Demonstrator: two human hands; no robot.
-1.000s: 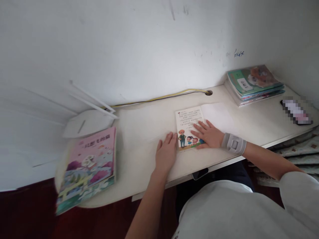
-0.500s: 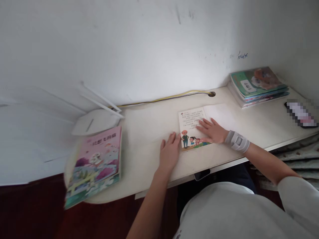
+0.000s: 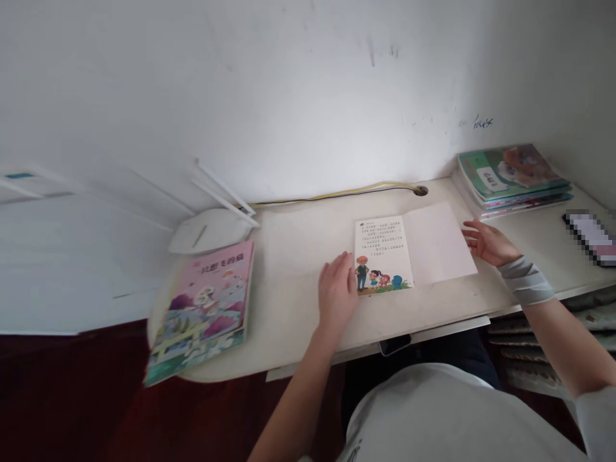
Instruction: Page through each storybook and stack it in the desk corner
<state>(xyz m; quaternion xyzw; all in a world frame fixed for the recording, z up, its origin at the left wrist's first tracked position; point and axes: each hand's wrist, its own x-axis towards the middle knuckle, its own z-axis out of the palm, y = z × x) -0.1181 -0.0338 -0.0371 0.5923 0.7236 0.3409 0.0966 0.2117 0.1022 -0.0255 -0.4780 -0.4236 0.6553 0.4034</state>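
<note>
An open picture book [image 3: 384, 253] lies flat on the desk, with printed text and cartoon figures on its left page. Its right side is a plain pale pink leaf [image 3: 440, 244]. My left hand [image 3: 337, 285] rests on the desk against the book's left edge, fingers stretched out and holding nothing. Just beyond the pink leaf's right edge, my right hand [image 3: 488, 244] is open, palm turned toward the book and fingers apart. A grey band is around the right wrist.
On the left of the white desk [image 3: 293, 321] lies a pink-covered book [image 3: 206, 301], in front of a white router [image 3: 212, 231]. A stack of books [image 3: 514, 173] stands at the back right, near a phone [image 3: 590, 234]. Cables run along the wall to a hole.
My right hand has lifted off the page and moved right, past the book's edge, uncovering the picture and the pink leaf. My left hand stays at the left edge. The view has shifted slightly.
</note>
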